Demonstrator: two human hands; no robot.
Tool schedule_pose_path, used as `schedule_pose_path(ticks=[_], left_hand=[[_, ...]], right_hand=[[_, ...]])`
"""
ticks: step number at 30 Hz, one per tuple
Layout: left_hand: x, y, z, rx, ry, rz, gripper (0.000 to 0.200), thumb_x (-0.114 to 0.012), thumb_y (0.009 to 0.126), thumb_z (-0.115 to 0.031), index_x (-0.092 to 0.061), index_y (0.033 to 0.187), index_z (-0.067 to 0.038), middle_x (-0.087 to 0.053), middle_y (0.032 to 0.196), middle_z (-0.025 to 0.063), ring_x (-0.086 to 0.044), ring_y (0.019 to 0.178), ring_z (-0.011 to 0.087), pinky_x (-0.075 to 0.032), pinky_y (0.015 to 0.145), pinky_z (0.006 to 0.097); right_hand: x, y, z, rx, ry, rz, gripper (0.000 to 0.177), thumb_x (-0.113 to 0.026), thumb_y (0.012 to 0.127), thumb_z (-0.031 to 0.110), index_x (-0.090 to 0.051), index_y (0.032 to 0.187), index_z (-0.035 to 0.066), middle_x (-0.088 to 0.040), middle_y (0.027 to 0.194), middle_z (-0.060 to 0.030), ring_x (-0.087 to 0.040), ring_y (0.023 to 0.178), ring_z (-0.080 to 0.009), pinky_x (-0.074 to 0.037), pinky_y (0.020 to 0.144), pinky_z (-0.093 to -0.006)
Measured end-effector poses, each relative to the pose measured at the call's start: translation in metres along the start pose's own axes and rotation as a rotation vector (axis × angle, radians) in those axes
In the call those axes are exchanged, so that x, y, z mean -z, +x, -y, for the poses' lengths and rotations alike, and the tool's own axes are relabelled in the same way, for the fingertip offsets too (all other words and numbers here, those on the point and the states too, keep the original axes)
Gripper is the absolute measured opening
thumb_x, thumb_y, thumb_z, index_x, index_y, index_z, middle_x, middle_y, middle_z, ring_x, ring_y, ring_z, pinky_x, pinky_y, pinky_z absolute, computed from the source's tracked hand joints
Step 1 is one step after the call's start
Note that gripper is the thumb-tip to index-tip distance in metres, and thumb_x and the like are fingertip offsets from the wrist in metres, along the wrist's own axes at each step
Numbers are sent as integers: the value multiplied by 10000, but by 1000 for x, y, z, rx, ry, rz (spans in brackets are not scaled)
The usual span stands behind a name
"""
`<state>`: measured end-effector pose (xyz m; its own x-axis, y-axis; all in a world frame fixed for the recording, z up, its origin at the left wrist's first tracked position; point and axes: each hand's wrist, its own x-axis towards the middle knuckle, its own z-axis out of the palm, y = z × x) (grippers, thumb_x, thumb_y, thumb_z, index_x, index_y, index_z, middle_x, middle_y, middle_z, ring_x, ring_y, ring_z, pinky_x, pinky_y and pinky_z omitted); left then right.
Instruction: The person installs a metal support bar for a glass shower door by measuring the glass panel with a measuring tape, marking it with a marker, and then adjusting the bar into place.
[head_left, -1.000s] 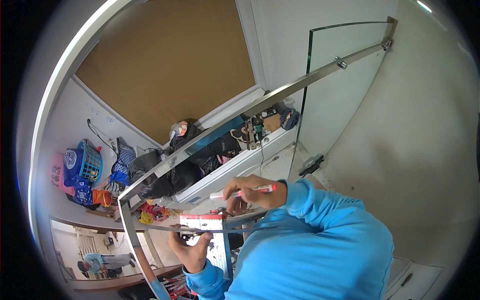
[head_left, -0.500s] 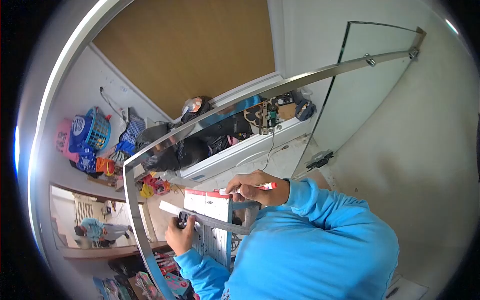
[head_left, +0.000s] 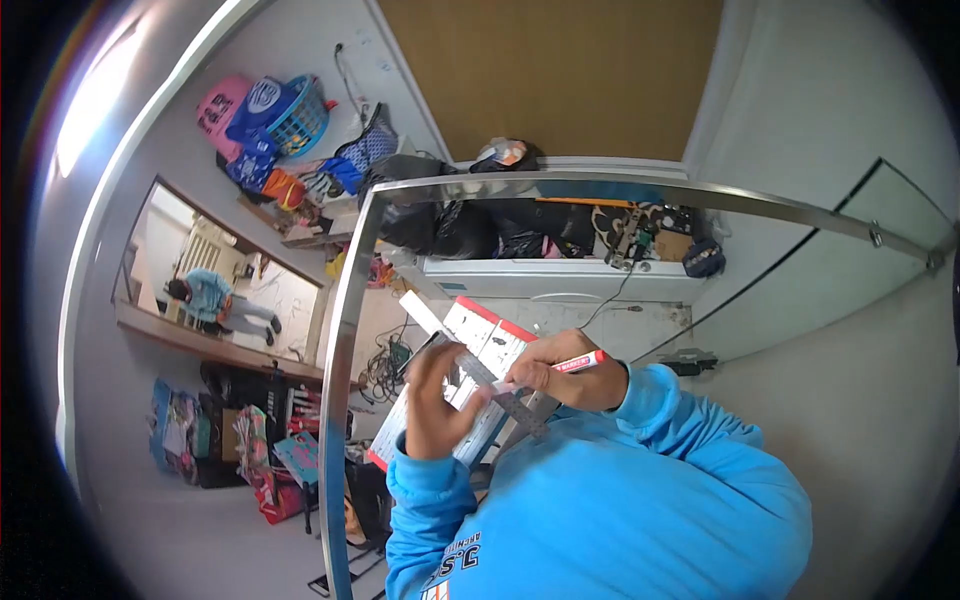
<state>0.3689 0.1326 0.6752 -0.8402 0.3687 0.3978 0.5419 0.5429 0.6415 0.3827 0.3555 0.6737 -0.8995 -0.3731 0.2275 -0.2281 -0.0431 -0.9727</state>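
My right hand (head_left: 575,372) grips a red-and-white marker (head_left: 580,362), its red end pointing right and its other end toward the ruler. Beside it, my left hand (head_left: 437,405) curls around the dark head of a combination square; my fingers partly hide that head. The square's metal ruler (head_left: 515,408) runs diagonally from above my left hand down to my chest. Underneath is a white slatted step (head_left: 470,322) with red edges and dark specks, partly covered by both hands and the ruler.
A metal frame bar (head_left: 600,187) crosses ahead and a post (head_left: 345,400) stands at left. A glass panel (head_left: 850,270) is at right. Black bags (head_left: 465,230) and tools lie by the door (head_left: 550,80). A mirror (head_left: 220,280) shows a person in blue.
My view has turned, so the surroundings sit further right. My left hand has come closer to the right hand and the marker. The ruler now slants more steeply.
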Motion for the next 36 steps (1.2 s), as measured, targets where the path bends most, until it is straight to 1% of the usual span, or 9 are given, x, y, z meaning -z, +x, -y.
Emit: schedule_pose_path(ticks=[1,4,8,10,14,16,21,26,36], left_hand=[[1,1,-17,-63,-266,83,418,-740,742,-215,-598,1057,19,-590,932,171,-582,867,332,-463,770,394],[2,-12,-38,12,38,216,234,-682,822,-205,-574,874,-4,-588,741,167,-596,681,332,-470,623,395],[10,-24,-51,53,-44,168,227,-659,844,-227,-546,806,-34,-577,694,164,-568,629,357,-453,585,424],[18,-25,-61,-10,-122,206,246,-644,857,-262,-565,814,-33,-574,688,169,-573,633,358,-456,575,417],[46,-49,-43,395,-251,-32,207,-637,864,-194,-582,841,5,-599,711,189,-574,625,365,-452,560,412],[30,-36,-26,303,23,-128,210,-668,835,-190,-585,838,3,-605,699,170,-574,614,357,-449,557,408],[-14,-62,24,341,464,-175,189,-772,697,-205,-649,782,-90,-592,792,85,-549,761,292,-404,667,401],[-21,-75,34,338,468,-193,164,-755,706,-179,-667,795,-74,-601,803,118,-564,774,309,-416,677,412],[-21,-67,44,219,351,-87,275,-759,731,-96,-619,926,36,-605,882,158,-591,790,314,-467,707,389]], right_hand=[[-4,6,2,50,-13,55,332,-556,947,276,-695,907,-23,-692,763,-116,-644,675,-156,-497,597,-283],[-6,14,21,38,-22,201,272,-596,924,230,-700,894,-20,-689,740,-111,-641,661,-143,-500,594,-285],[4,20,44,-81,57,397,228,-623,898,195,-709,885,-16,-684,713,-102,-623,635,-120,-484,556,-273],[10,23,61,85,-20,506,265,-588,915,215,-713,885,-18,-687,724,-98,-623,631,-123,-484,537,-261],[49,25,59,136,8,231,401,-534,946,352,-697,929,-13,-679,734,-100,-625,638,-112,-487,544,-267],[25,28,65,128,-96,132,452,-557,920,433,-669,971,-3,-661,729,-130,-650,632,-178,-491,557,-291],[-30,18,-38,171,-673,-124,346,-753,765,289,-602,887,2,-610,829,-187,-613,734,-365,-497,659,-392],[-45,-25,-77,-1,-622,-45,444,-757,732,312,-558,1008,28,-529,1015,-198,-566,928,-407,-484,775,-464],[-64,-42,-88,-35,-270,-264,359,-682,689,7,-487,989,27,-517,986,-176,-570,894,-391,-459,742,-443]])
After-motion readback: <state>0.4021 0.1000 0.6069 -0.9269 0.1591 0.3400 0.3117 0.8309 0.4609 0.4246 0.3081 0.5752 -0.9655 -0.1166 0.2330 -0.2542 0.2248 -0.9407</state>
